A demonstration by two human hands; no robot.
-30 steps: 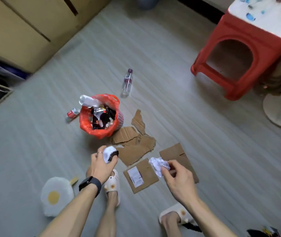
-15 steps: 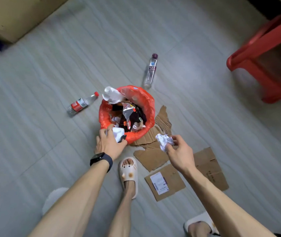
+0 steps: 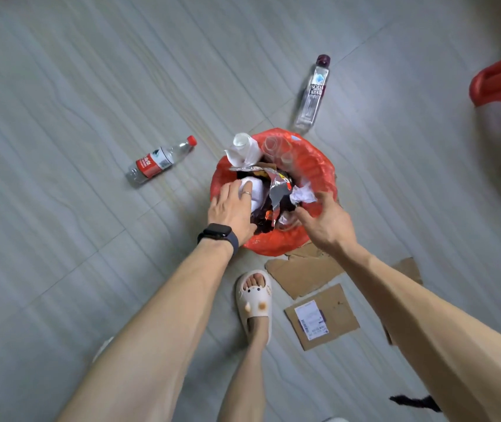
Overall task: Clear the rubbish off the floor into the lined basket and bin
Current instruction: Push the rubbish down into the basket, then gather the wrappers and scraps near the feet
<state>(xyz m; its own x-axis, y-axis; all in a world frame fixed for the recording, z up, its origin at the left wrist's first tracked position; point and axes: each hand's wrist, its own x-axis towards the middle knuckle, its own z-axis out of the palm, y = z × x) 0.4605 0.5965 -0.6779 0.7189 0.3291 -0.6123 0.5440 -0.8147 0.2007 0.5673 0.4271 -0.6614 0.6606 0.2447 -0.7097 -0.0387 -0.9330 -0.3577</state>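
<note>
My left hand (image 3: 232, 208) lies over the near-left side of the basket (image 3: 319, 169). Its fingers are fairly straight on a white wad (image 3: 255, 190), pressing it down rather than pinching it, though the thumb is hidden. My right hand (image 3: 325, 223) hovers at the basket's near-right rim, fingers spread and holding nothing. A crumpled paper ball (image 3: 302, 195) sits just off its fingertips on top of the heap. The basket is piled to the rim with foil wrapper (image 3: 276, 184) and the like, so I reckon soft, springy scraps will need pushing in or they will tumble out.

On the floor, a red-label bottle (image 3: 159, 161) lies well to the left of the basket and a soda bottle (image 3: 311, 95) lies just beyond its far rim. Both look light, smooth and apt to roll, so I would close round the middle of the body or take the neck. Cardboard pieces (image 3: 301, 272) lie flat against the basket's near side. They look stiff and thin, so I would lift one at a torn corner. I judge they need folding, or belong in the bin, which I cannot see.
</note>
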